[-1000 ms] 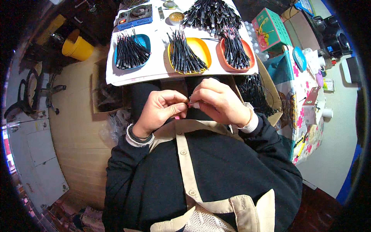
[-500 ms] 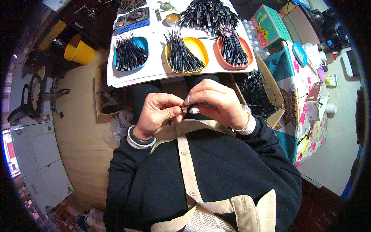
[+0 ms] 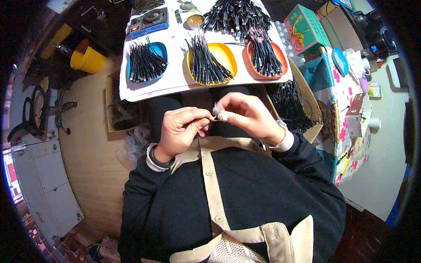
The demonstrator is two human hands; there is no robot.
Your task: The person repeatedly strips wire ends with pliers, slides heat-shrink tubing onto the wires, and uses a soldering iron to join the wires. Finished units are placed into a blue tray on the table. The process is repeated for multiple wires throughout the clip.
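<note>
A small home workshop for hand assembly is shown. A white work board point(image 3: 175, 81) is laid out with a blue plastic tray point(image 3: 158, 49), a yellow plastic tray point(image 3: 224, 55) and an orange plastic tray point(image 3: 276, 52) — each filled with bundles of short black cables — and a loose heap of black cables point(image 3: 234, 13) is piled behind. A small blue bench device with a round fan grille point(image 3: 149, 21) is set at the far edge. Household touches are seen too — a floral tablecloth point(image 3: 346, 109), a yellow plastic bucket point(image 3: 87, 59) and a wood-look floor point(image 3: 87, 162).
</note>
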